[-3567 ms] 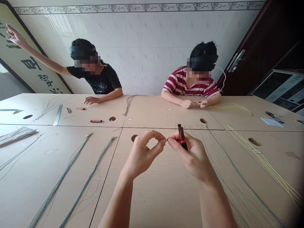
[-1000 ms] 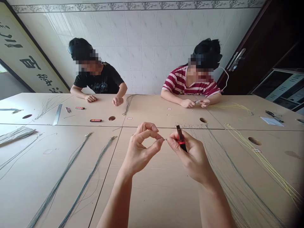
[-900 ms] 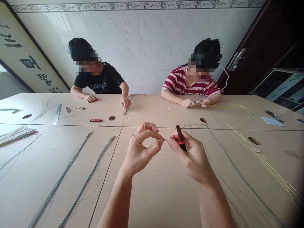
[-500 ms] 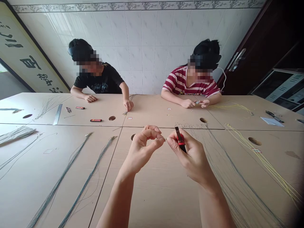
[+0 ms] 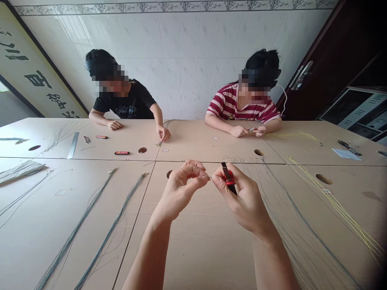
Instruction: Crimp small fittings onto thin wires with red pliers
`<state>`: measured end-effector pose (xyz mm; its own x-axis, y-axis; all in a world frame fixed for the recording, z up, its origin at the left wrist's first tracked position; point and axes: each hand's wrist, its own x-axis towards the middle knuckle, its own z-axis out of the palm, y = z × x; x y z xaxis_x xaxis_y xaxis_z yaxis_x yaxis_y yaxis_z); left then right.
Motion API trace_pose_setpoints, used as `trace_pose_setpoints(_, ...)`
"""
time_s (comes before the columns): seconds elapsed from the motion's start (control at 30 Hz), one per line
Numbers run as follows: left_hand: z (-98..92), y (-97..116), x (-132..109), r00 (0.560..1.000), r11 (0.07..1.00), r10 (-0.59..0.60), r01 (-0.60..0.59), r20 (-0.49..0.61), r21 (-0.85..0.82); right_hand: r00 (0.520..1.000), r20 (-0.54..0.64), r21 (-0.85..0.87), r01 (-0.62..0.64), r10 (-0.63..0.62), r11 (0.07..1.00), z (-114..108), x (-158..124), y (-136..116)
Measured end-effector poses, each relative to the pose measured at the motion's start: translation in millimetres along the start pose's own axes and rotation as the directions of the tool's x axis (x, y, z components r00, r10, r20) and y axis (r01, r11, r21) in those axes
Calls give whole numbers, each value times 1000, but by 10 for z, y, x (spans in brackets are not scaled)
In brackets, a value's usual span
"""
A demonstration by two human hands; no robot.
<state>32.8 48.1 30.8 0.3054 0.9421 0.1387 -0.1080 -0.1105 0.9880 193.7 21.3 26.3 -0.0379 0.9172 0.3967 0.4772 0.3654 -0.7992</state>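
My left hand (image 5: 181, 187) is held above the beige table (image 5: 193, 241), thumb and forefinger pinched on the end of a thin wire (image 5: 208, 176). My right hand (image 5: 242, 197) meets it fingertip to fingertip, pinching a tiny piece at the wire's end. The same hand grips a small red and black tool (image 5: 227, 180) against its palm, its dark tip pointing up. Both hands are closed.
Two grey wire bundles (image 5: 99, 225) lie to my left, more grey wires (image 5: 302, 225) and yellow wires (image 5: 341, 209) to my right. Two people sit across the table; one touches a wire bundle (image 5: 161, 135), the other's hands (image 5: 249, 131) are together. A steel ruler (image 5: 73, 146) and cable holes (image 5: 324, 179) are there.
My hands have drifted slightly and the left fingers have curled tighter. The person in the black shirt lowered a raised arm and laid the hand on the wire bundle.
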Motion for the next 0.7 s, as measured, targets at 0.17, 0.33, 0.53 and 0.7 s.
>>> trace_pose_setpoints(0.17, -1, 0, -1, 1000, 1000, 5, -5, 0, 17, 1000, -3, -4, 14, -14, 1000, 1, 1, -9)
trace_pose_setpoints(0.33, -3, -3, 4, 1000, 1000, 4, -4, 12, 8, 999, -9, -8, 34, -34, 999, -3, 4, -4)
trace_pose_setpoints(0.53, -10, -13, -6, 1000, 1000, 9, -9, 20, -1, 998, -7, -9, 64, -64, 998, -7, -7, -4)
trace_pose_setpoints(0.7, -12, -22, -3, 1000, 1000, 11, -10, 20, -10, 995, -17, -40, 99, -99, 994, 0, -3, -1)
